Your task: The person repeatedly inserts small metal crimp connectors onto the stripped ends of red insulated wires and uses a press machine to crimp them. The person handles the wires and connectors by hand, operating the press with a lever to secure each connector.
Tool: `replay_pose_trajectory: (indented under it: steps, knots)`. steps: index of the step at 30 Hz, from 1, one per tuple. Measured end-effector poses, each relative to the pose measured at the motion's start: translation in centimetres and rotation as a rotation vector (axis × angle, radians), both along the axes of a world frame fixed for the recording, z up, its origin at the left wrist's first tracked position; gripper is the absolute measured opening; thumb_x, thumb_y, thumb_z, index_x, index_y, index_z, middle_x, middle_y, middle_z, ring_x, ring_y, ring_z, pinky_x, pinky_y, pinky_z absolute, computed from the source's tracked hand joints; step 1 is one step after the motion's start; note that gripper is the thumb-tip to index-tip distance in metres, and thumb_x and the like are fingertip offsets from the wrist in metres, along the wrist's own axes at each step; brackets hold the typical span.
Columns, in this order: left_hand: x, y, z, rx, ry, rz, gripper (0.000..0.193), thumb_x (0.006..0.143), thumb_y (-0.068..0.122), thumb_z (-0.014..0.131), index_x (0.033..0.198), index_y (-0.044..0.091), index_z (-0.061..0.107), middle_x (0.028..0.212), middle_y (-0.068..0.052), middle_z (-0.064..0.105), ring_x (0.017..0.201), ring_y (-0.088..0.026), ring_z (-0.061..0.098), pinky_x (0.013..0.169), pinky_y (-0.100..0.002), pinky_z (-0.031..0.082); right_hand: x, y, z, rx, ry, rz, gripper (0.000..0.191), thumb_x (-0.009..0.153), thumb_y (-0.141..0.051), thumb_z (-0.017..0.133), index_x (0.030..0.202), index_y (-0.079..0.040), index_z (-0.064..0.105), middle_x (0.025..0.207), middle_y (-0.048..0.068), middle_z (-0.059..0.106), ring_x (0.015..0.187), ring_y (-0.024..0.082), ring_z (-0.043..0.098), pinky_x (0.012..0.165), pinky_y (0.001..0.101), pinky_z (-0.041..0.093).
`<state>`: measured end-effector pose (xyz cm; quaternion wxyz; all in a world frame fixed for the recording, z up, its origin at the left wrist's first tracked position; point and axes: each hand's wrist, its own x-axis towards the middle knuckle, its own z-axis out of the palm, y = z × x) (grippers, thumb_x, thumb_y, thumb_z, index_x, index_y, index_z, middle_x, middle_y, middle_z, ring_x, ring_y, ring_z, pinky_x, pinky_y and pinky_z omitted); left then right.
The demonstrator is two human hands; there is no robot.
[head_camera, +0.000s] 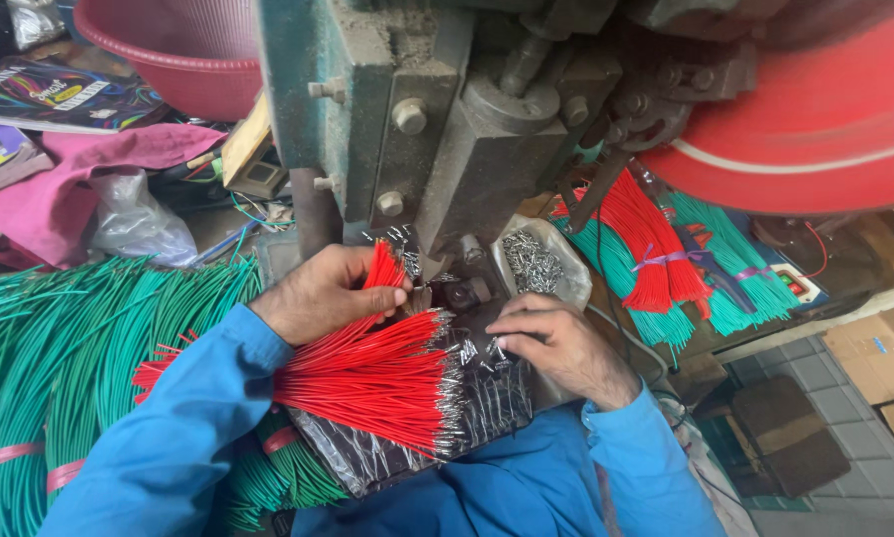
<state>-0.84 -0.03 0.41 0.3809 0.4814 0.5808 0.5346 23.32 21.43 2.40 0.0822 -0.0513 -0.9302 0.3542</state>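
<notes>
My left hand (323, 291) pinches a few short red wires (383, 267) and holds them up under the head of a green metal press (447, 119). Below that hand a fan of red wires with metal tips (387, 383) lies on a black plastic sheet (367, 457) over my lap. My right hand (558, 338) rests on the sheet by several loose metal terminals (472, 350), fingers curled on something small; what it grips is hidden.
A clear bag of metal terminals (532, 261) lies by the press. Big green wire bundles (49, 358) fill the left. Tied red and green wire bundles (666, 259) hang at right under a red flywheel (815, 119). A red basin (183, 55) stands behind.
</notes>
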Motion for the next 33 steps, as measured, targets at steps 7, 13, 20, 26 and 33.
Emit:
replay_pose_trajectory:
  steps: [7, 13, 20, 26, 33]
  knots:
    - [0.6, -0.1, 0.8, 0.060, 0.028, 0.117, 0.011, 0.095, 0.011, 0.072, 0.098, 0.001, 0.068, 0.079, -0.001, 0.070, 0.073, -0.008, 0.063, 0.067, -0.026, 0.054, -0.4, -2.1, -1.8, 0.110, 0.164, -0.069, 0.011, 0.083, -0.010, 0.073, 0.092, -0.005, 0.076, 0.095, 0.008, 0.066, 0.097, 0.023, 0.065, 0.088, 0.0361, 0.051]
    - [0.3, 0.4, -0.3, 0.036, -0.040, 0.057, 0.009, 0.094, 0.009, 0.069, 0.098, 0.001, 0.069, 0.082, 0.000, 0.071, 0.077, -0.008, 0.065, 0.072, -0.025, 0.055, -0.8, -1.9, -3.2, -0.038, 0.217, -0.175, 0.006, 0.096, -0.006, 0.063, 0.098, -0.002, 0.065, 0.091, 0.006, 0.066, 0.089, 0.018, 0.063, 0.082, 0.0323, 0.051]
    - [0.3, 0.4, -0.8, 0.028, -0.022, -0.002, 0.011, 0.096, 0.006, 0.066, 0.105, 0.000, 0.068, 0.088, -0.001, 0.070, 0.083, -0.009, 0.065, 0.078, -0.026, 0.055, -3.8, -1.9, -4.8, -0.529, 0.358, -0.220, 0.012, 0.099, 0.001, 0.062, 0.109, 0.004, 0.068, 0.093, 0.009, 0.073, 0.085, 0.013, 0.069, 0.078, 0.0252, 0.057]
    - [0.6, 0.4, -0.5, 0.046, -0.039, 0.015, 0.015, 0.094, 0.006, 0.066, 0.108, 0.001, 0.068, 0.090, 0.000, 0.069, 0.084, -0.007, 0.063, 0.077, -0.026, 0.054, -6.2, -3.7, -4.5, -0.566, 0.381, -0.107, 0.017, 0.100, 0.001, 0.060, 0.115, 0.004, 0.066, 0.105, 0.011, 0.076, 0.098, 0.014, 0.072, 0.088, 0.0274, 0.059]
    - [0.7, 0.3, 0.0, -0.014, 0.050, 0.069, 0.015, 0.094, 0.012, 0.068, 0.104, 0.002, 0.070, 0.085, 0.000, 0.071, 0.079, -0.006, 0.063, 0.073, -0.026, 0.056, -7.3, -3.2, -5.4, -0.683, 0.332, -0.110, 0.012, 0.098, 0.000, 0.068, 0.107, 0.006, 0.072, 0.097, 0.008, 0.076, 0.088, 0.009, 0.068, 0.080, 0.0232, 0.056]
